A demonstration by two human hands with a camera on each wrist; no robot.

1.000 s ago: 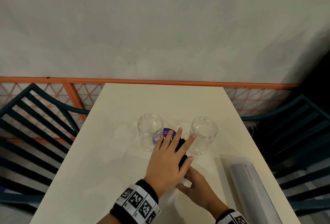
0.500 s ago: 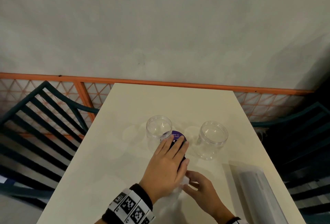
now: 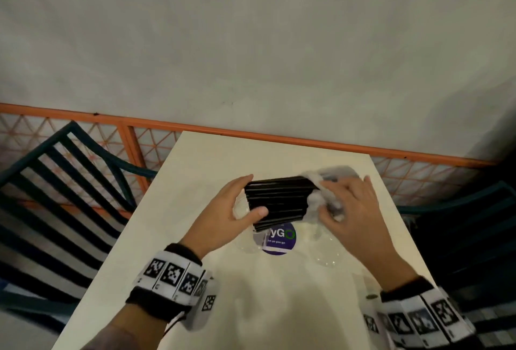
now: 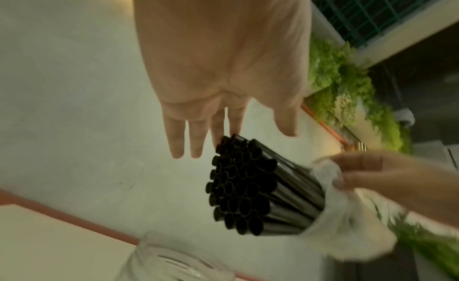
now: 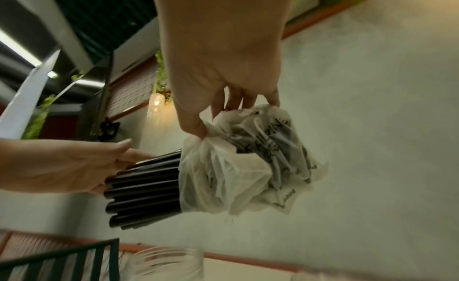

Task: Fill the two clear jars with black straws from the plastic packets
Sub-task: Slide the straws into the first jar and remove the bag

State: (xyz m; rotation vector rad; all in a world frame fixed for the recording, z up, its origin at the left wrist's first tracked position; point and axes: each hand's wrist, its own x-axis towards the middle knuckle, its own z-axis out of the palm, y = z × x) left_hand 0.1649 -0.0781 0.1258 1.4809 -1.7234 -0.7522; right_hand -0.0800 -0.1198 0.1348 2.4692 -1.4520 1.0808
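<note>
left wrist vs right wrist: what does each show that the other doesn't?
Left wrist only: the open round ends of the black straws, and the left hand with fingers straight.

Right wrist only: dark printing on the bunched plastic packet, pinched by the right hand.

Both: the bundle half out of the packet, one hand at each end, above a blurred clear jar.

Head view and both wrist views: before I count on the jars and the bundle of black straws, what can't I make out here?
- Two clear plastic jars: head view, both hands and the bundle of black straws cover them; wrist views show only blurred rims.
- Straws' far ends: the crumpled white plastic packet hides them.
- Left hand hold: left wrist view shows straight fingers beside the bundle.
- Packet print: creased, unreadable.
- Purple round sticker: text partly covered.
</note>
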